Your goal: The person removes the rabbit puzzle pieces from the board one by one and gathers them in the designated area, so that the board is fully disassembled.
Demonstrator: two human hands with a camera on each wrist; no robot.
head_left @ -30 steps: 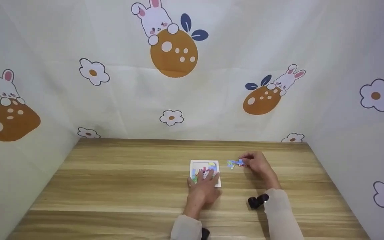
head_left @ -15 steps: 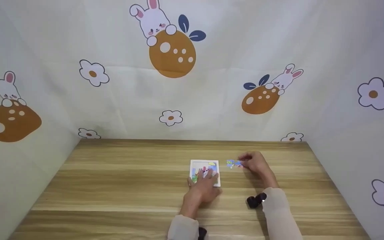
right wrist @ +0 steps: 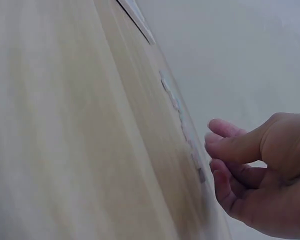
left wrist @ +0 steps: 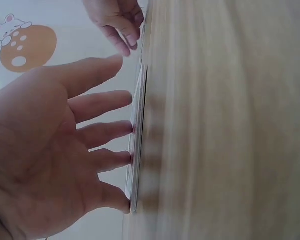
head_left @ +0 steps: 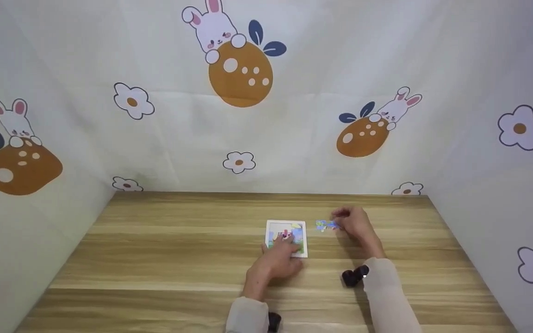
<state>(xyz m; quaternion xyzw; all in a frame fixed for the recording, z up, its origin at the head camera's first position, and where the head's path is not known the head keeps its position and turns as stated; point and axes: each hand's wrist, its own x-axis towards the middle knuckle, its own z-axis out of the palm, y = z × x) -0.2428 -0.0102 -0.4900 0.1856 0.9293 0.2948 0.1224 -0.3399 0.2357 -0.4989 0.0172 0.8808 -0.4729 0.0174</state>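
Puzzle (head_left: 299,235) is showing more picture, as the left hand (head_left: 276,261), fingers spread on it, is sliding nearer; the right hand (head_left: 354,223) is bending over pieces (head_left: 321,225), grip unclear.

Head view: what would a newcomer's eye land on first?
Likely the big orange fruit with a white rabbit behind it, printed on the backdrop at upper centre. Below, on the wood-grain tabletop, the left hand has its fingers on a white-framed jigsaw puzzle. Right of it, the right hand is at the loose jigsaw pieces.
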